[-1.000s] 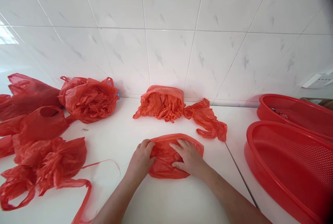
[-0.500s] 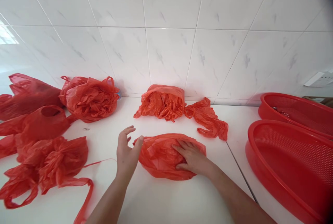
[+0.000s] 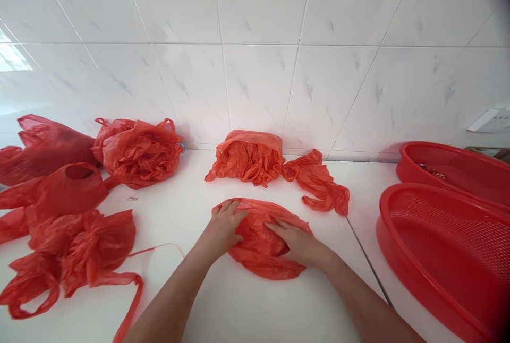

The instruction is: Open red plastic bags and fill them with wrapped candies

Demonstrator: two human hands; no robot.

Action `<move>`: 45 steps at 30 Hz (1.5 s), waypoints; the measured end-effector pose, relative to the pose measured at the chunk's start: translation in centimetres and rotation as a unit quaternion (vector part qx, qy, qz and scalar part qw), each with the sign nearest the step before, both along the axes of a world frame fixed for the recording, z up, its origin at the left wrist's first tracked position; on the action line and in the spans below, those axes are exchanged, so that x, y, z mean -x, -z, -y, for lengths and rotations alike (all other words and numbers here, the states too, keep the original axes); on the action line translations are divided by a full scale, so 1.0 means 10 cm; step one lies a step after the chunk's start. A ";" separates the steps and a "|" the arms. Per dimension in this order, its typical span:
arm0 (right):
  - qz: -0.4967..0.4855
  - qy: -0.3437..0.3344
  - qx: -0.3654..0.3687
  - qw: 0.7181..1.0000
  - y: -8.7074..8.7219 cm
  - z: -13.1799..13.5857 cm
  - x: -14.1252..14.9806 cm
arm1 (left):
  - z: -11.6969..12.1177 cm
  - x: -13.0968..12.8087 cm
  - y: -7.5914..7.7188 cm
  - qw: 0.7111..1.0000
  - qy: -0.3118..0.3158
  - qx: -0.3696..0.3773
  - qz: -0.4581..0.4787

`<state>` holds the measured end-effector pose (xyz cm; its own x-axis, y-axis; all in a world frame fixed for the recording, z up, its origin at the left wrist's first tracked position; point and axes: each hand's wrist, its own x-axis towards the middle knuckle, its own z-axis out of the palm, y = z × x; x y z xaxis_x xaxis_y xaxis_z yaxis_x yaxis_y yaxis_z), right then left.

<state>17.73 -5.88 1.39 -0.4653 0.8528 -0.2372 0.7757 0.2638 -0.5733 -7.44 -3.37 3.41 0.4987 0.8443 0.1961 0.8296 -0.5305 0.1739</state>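
Where the red bag (image 3: pixel 257 232) lay: mid-counter (image 3: pixel 258 316), well forward of the back edge, between both hands.
Its long axis: ran left to right, roughly along the back edge, right end slightly nearer the person; mouth direction could not be told.
Left hand (image 3: pixel 223 227): fingers extended, resting on the bag's left end, not clenched.
Right hand (image 3: pixel 298 243): spread on its right half, likewise unclenched.
Counter's back edge: stuffed bundle (image 3: pixel 250 161), then a crumpled bag (image 3: pixel 321 183) slanting to the right edge.
Left side: bag heap (image 3: pixel 85 245), its thin strand (image 3: pixel 159 246) ending just beside the left forearm.
Beyond the right edge: two baskets (image 3: pixel 392 237).
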 end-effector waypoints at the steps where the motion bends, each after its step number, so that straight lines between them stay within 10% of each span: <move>1: -0.008 0.000 -0.011 1.000 -0.01 0.00 0.00 | 0.02 -0.01 0.00 1.000 0.001 0.000 -0.001; 10: -0.074 0.042 -0.277 0.957 -0.02 0.01 0.13 | 0.14 -0.23 -0.02 0.997 0.069 0.010 0.023; 19: 0.056 0.025 -0.055 0.997 0.14 -0.14 0.14 | 0.10 -0.13 0.26 0.983 0.020 0.183 -0.006; 28: 0.045 0.035 -0.009 0.998 0.08 -0.17 0.11 | 0.07 -0.05 0.26 0.972 0.013 0.232 0.024; 38: -0.088 0.066 -0.342 0.933 0.09 -0.08 0.21 | 0.03 0.02 0.14 0.964 0.041 -0.162 0.208; 45: -0.001 -0.025 -0.274 0.962 0.16 -0.07 0.25 | 0.01 0.07 0.13 0.942 -0.148 -0.207 0.219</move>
<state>15.22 -5.21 -0.23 -0.5085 0.8264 0.2418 0.7532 0.5630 -0.3403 -8.14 -3.47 2.14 0.0483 0.7398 0.6711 0.8492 -0.3841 0.3624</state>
